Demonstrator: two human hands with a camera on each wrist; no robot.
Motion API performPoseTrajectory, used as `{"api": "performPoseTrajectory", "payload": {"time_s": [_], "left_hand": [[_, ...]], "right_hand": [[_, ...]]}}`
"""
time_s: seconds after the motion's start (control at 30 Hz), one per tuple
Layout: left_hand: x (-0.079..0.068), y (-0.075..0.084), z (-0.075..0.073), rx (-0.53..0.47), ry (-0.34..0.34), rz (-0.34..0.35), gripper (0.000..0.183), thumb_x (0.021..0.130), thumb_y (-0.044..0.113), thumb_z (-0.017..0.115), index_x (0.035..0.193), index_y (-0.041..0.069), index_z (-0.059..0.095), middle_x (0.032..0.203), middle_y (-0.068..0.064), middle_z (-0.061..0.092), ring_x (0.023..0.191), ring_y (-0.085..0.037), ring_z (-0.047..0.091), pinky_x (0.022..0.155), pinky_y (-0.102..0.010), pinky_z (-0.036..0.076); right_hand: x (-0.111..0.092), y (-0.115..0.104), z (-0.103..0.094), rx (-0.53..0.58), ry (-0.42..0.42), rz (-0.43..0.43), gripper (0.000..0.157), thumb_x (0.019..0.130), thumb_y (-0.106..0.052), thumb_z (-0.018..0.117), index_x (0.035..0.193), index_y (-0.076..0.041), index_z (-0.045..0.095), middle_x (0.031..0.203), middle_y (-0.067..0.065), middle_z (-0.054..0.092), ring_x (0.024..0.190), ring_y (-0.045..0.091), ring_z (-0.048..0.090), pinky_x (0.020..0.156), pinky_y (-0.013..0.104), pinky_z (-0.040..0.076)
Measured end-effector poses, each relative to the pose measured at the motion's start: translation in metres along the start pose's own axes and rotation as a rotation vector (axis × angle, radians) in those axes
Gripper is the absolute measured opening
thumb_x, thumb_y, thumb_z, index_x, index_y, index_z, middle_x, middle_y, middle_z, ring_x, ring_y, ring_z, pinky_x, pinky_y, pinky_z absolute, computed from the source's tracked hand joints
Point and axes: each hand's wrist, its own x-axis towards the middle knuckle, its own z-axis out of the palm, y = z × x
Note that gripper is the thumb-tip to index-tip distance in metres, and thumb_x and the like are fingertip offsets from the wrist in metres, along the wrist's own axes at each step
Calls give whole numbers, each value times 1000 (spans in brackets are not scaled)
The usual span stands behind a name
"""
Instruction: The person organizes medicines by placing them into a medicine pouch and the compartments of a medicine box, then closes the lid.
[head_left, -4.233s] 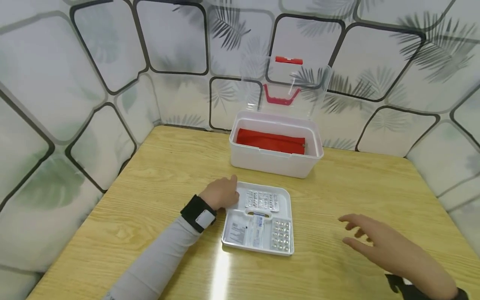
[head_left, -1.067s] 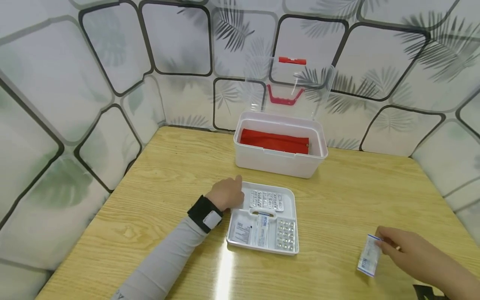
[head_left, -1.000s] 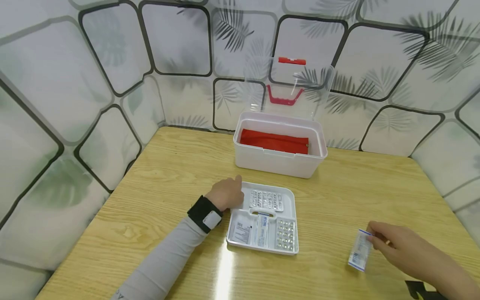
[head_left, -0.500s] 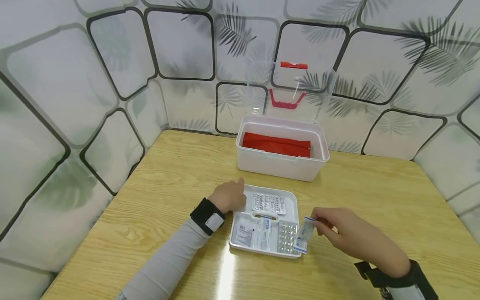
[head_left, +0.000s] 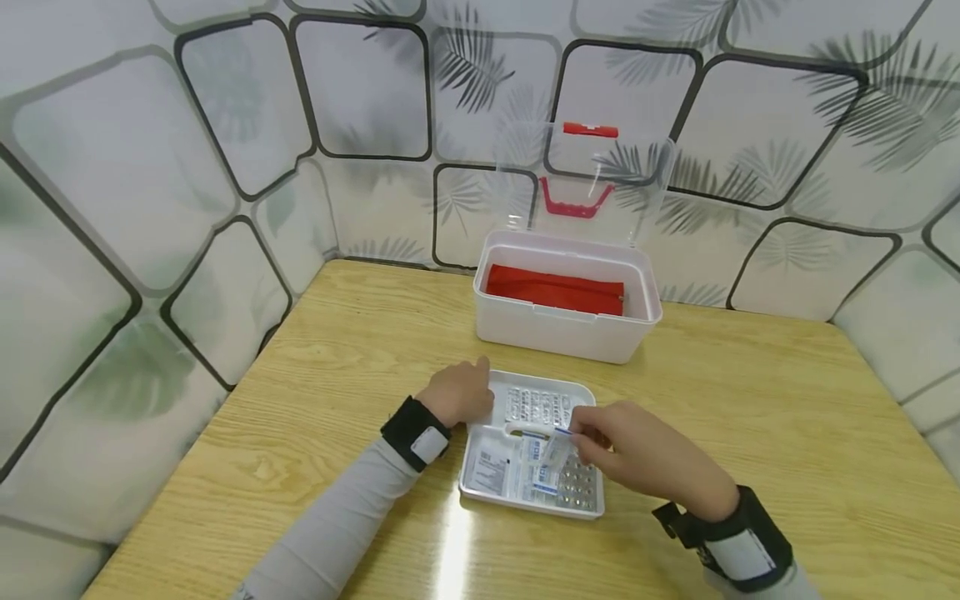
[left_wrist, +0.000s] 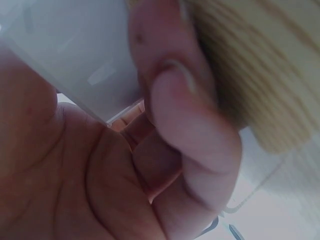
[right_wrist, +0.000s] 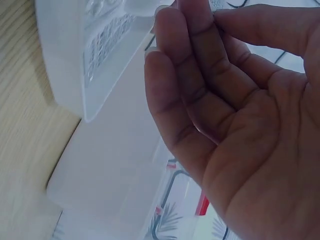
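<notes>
My left hand (head_left: pixel 459 393) grips the left edge of a shallow white divided tray (head_left: pixel 528 505). In the left wrist view its fingers curl round the white tray wall (left_wrist: pixel 75 55). Over the lower middle of the tray, my right hand (head_left: pixel 637 446) pinches the top end of a small sachet (head_left: pixel 552 460) with blue edges and blue print. It hangs tilted, overlapping a similar blue-printed packet (head_left: pixel 532 448) lying in the middle compartment. A clear blister pack (head_left: pixel 528 404) lies in the upper compartment, a silver blister pack (head_left: pixel 581 492) at lower right, a printed white packet (head_left: pixel 489 472) at lower left.
Behind the tray stands a white plastic box (head_left: pixel 555 332) holding a red pouch (head_left: pixel 555 289). Its transparent lid is raised against the patterned wall, with a red handle (head_left: pixel 576 208) and red latch (head_left: pixel 590 130). The wooden table (head_left: pixel 360 333) extends on both sides.
My right hand, bare-fingered at first, later appears at the right holding the sachet. It has since carried it left, over the tray. My left hand keeps its grip on the tray edge.
</notes>
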Motion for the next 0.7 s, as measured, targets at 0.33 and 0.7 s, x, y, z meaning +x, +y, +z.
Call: {"api": "performPoseTrajectory", "payload": {"time_s": [0.33,0.7], "left_hand": [[1,0,0,2,6,10,56,95,21,50,145,-2,37,106,-18,64,72,-22,57,59,-33,48],[2,0,2,18,6,3,55,95,21,50,143,-2,39,105,-18,64,71,-22,57,58,-33,49]], "right_hand": [[21,-9,17,-15,15,-41,15,87,-23,70,75,-25,62,59,-13,49,58,2,47,51,21,41],[26,-4,26,-83,53,14,25,83,-29,75,68,-25,55,54,-13,45,53,2,43,48,20,34]]}}
